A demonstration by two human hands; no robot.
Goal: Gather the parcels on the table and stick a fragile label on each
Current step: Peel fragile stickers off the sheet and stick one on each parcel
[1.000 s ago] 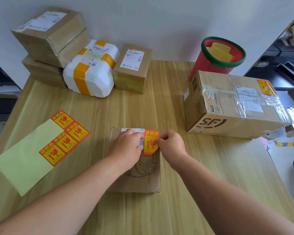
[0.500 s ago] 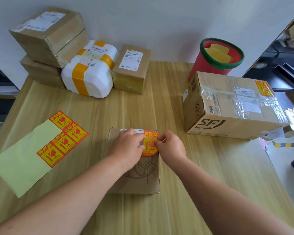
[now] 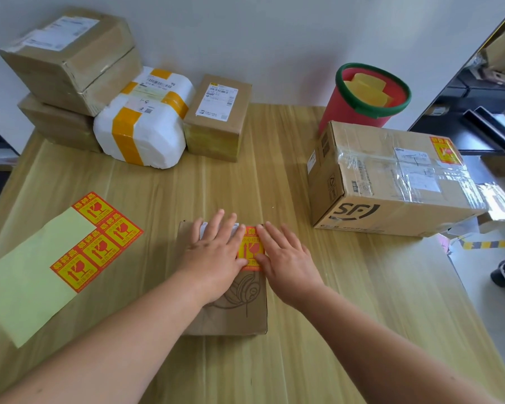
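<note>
A moment ago I pinched the fragile label (image 3: 250, 249) by its edges; now my left grip (image 3: 216, 252) and right grip (image 3: 286, 258) lie spread flat, pressing it onto the flat parcel (image 3: 233, 313) at the table's (image 3: 333, 316) front. This parcel looks labelled. The big box (image 3: 391, 182) reads "SF".
</note>
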